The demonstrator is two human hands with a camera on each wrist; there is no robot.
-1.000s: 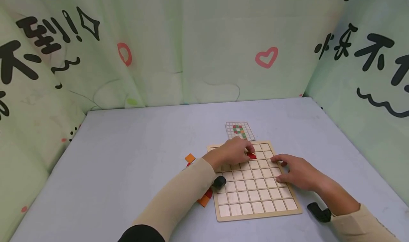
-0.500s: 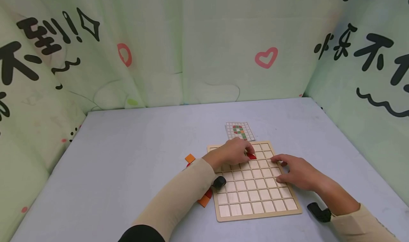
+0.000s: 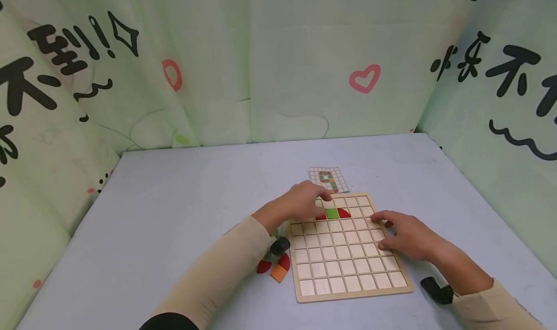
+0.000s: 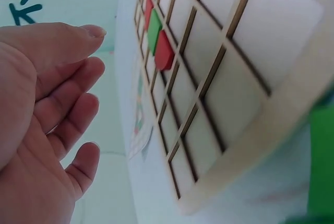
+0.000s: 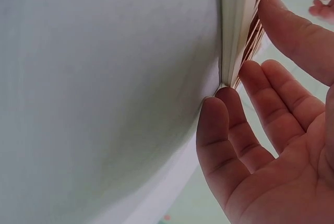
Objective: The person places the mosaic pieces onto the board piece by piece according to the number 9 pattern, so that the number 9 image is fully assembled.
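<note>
A wooden grid board (image 3: 354, 291) lies on the table. In one of its upper rows sit a green square piece (image 3: 332, 213), a red rounded piece (image 3: 344, 213) to its right and another red piece (image 3: 320, 217) to its left. My left hand (image 3: 298, 203) hovers by the board's upper left, partly covering it. In the left wrist view this left hand (image 4: 49, 98) has loosely bent fingers and holds nothing. My right hand (image 3: 409, 235) rests at the board's right edge. Its fingertips touch the rim in the right wrist view, with the fingers relaxed.
Left of the board lie loose pieces, among them an orange square (image 3: 278, 273) and a red piece (image 3: 263, 266); my left sleeve hides part of this group. Behind the board lies a pattern card (image 3: 341, 181) with a coloured grid figure. Printed curtains (image 3: 300, 78) stand around the table.
My left hand has drawn back to the left from the row, uncovering the green square and the left red piece. My right hand has stayed at the board's edge.
</note>
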